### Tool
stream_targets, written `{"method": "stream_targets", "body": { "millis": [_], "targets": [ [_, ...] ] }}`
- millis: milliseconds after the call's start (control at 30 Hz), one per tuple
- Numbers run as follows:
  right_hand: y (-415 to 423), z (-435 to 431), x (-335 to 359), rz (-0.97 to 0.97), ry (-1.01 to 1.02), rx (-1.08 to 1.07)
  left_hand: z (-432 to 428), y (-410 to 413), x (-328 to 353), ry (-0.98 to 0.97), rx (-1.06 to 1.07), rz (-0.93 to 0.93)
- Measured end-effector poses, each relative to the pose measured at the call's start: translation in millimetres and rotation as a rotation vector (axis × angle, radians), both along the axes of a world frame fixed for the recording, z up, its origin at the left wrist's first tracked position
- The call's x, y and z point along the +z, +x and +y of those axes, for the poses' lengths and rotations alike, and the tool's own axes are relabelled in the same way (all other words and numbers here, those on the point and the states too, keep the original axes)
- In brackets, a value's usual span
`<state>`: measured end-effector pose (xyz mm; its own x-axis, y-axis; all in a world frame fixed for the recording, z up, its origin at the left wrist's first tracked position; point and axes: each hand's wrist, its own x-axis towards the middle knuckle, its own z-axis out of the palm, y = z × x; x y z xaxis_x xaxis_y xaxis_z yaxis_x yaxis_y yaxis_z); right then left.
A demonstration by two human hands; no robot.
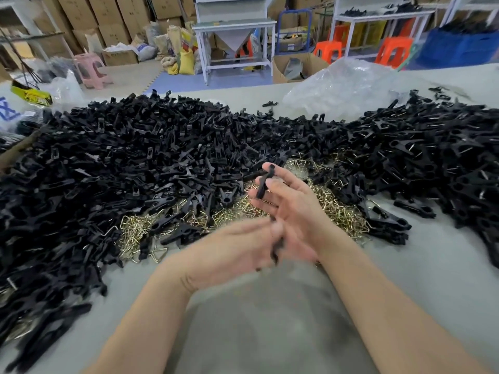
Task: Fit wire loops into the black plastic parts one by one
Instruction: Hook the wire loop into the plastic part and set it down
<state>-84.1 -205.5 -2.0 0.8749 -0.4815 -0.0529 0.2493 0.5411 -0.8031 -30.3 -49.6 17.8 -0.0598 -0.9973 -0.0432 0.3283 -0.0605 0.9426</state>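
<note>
A big heap of black plastic parts [140,157] covers the grey table from left to right. In front of it lies a pile of brass-coloured wire loops [137,233]. My right hand [291,209] holds one black plastic part [263,184] between thumb and fingers, above the loops. My left hand [237,252] is blurred just below it and grips another black part [276,248] at its fingertips. The two hands touch. No wire loop is visible in either hand.
Crumpled clear plastic bags [345,85] lie at the table's far right. A second heap of black parts [445,157] fills the right side. The bare grey tabletop [256,306] shows under my forearms. Boxes, stools and white benches stand beyond the table.
</note>
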Motion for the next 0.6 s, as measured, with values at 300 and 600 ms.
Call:
{"method": "stream_targets", "body": {
  "millis": [300,600],
  "targets": [
    [0.2,-4.4,-2.7,-0.017,0.148,0.023,-13.4,30.4,-9.0,0.018,0.873,0.127],
    [5.2,-3.1,-7.0,-0.001,-0.014,0.042,-23.7,33.3,-23.7,-0.042,0.922,-0.169]
  ]
}}
